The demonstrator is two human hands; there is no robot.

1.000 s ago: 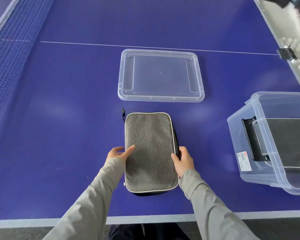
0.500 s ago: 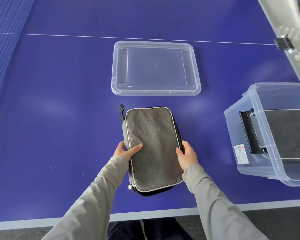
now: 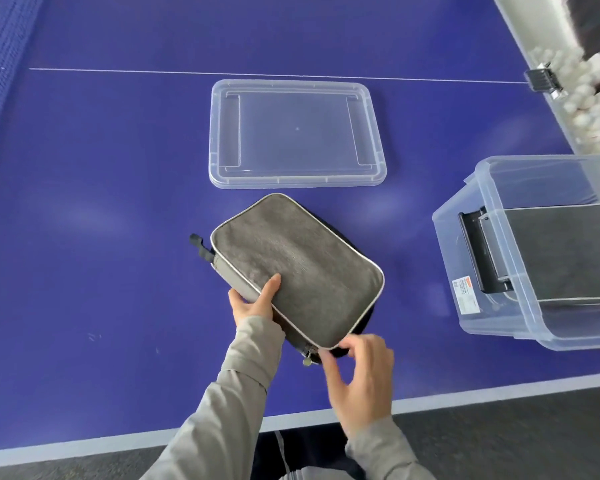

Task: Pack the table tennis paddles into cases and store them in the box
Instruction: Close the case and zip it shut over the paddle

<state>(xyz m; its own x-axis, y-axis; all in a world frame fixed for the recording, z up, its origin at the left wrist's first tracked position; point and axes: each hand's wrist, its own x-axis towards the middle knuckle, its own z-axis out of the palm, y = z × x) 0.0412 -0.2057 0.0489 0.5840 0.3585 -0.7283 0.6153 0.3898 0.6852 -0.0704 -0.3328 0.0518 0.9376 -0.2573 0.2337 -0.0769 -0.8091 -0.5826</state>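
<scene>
Gripping the grey fabric zippered paddle case (image 3: 297, 268) along its near-left edge, your left hand (image 3: 255, 301) tilts it above the blue table (image 3: 84, 209), while your right hand (image 3: 359, 379), fingers loosely spread, reaches its metal zipper pull (image 3: 306, 362). To the right stands the clear plastic box (image 3: 482, 306), another grey case (image 3: 565, 251) inside.

Matt grey cloth case (image 3: 298, 268) — clear plastic lid (image 3: 295, 133)

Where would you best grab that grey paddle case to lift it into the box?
Probably by its two long edges, one hand from each side, since the grey paddle case is flat, broad and lies slantwise on the table. The left hand already grips one long edge; the right hand is at the near corner by the zipper pull.
</scene>
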